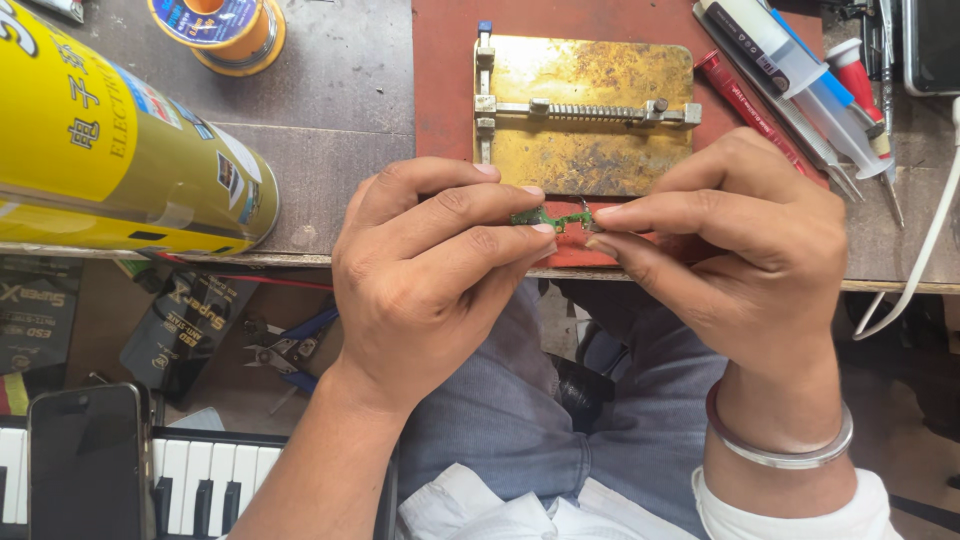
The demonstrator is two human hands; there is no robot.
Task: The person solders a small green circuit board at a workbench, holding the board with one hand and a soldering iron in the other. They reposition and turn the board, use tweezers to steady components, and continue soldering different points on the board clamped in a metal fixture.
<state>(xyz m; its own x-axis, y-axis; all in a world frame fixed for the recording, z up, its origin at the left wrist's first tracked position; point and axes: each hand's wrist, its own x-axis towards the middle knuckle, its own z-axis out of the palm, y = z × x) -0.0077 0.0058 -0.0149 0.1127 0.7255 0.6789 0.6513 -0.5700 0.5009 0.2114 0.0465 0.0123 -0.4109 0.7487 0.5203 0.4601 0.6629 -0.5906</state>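
Over the desk [330,150] edge, just before the brass board holder [585,115], both hands pinch a small green circuit board [552,217]: left hand [430,275] fingertips closed on its left end, right hand [745,265] on the right. Looks light, thin, stiff, fragile; best gripped by the edges.

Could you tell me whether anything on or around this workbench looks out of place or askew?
The large yellow spray can lies on its side at the bench's left edge rather than standing. Pliers lie on the floor below. The small green circuit board is pinched between the left hand and the right hand.
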